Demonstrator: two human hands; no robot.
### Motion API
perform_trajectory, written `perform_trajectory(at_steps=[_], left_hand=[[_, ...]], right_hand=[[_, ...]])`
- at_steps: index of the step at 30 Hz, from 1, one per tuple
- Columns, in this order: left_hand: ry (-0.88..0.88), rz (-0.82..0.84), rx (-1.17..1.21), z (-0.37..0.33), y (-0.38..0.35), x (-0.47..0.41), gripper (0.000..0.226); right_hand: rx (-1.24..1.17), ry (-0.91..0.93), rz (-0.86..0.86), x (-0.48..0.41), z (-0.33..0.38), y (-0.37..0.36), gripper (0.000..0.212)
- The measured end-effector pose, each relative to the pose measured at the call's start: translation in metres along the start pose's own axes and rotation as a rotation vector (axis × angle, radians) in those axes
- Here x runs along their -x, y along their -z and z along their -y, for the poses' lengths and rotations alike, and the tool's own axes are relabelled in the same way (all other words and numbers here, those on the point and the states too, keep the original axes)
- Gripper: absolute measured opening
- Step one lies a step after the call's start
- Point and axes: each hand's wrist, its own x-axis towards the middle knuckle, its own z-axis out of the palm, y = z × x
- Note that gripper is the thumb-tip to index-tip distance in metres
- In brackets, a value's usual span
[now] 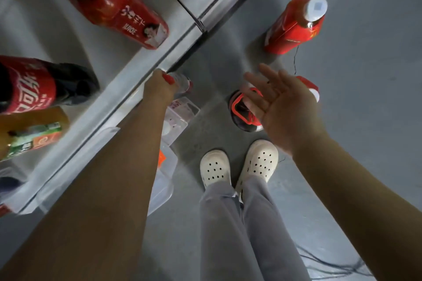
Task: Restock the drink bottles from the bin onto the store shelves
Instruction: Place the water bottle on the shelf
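Gripping clear plastic red-capped bottle (pixel 182 84) by its neck in left hand (pixel 158 86), just below grey metal shelf edge (pixel 127 89), over translucent plastic bin (pixel 163 187): probably mid-lift for shelving. Holding right hand (pixel 278 107) spread wide, empty, likely for balance.

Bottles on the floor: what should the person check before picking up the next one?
1. Right hand free: ok, it is open and holds nothing.
2. Left hand free: not ok, it grips a clear bottle by its red top.
3. Red bottle on the floor upright: ok, white cap up.
4. Dark bottle below the right hand easy to grab: cannot tell, the hand hides part of it.
5. Room on the shelf: ok, there is a bare patch beside the cola bottle.
6. Shoes away from the bottles: ok.
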Motion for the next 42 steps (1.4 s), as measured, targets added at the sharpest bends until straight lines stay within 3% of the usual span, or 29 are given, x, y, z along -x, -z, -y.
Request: perform_trajectory(at_steps=[7,11,14,18,21,25,29,33,36,39,42], left_hand=[[-0.365,-0.165,-0.264,-0.027,0.02,0.042,0.033],[-0.55,-0.187,-0.031,-0.054,0.081,0.123,0.027],[-0.628,-0.129,0.179,-0.072,0.147,0.214,0.029],[-0.693,-0.075,0.49,-0.102,0.241,0.363,0.025],[-0.76,-0.11,0.637,-0.122,0.297,0.47,0.021],[-0.816,-0.121,0.843,-0.139,0.349,0.58,0.026],[-0.828,-0.187,1.023,-0.152,0.375,0.655,0.036],[-0.831,-0.247,1.206,-0.166,0.389,0.703,0.017],[-0.874,-0.302,1.145,-0.164,0.385,0.732,0.041],[-0.841,-0.276,1.018,-0.153,0.367,0.75,0.035],[-0.845,-0.217,1.018,-0.145,0.348,0.762,0.042]], right_hand=[[0.001,0.055,0.049,0.022,0.017,-0.012,0.036],[0.159,0.116,0.049,0.06,0.033,-0.035,0.03],[0.403,0.273,0.035,0.114,0.05,-0.051,0.03],[0.504,0.499,0.062,0.245,0.088,-0.068,0.033],[0.691,0.594,0.207,0.358,0.116,-0.074,0.051],[0.817,0.568,0.406,0.473,0.143,-0.07,0.075],[0.91,0.567,0.602,0.542,0.172,-0.078,0.065],[0.869,0.649,0.679,0.582,0.191,-0.081,0.063],[0.802,0.721,0.703,0.606,0.2,-0.08,0.041],[0.769,0.758,0.719,0.629,0.206,-0.083,0.069],[0.783,0.801,0.747,0.65,0.209,-0.088,0.064]])
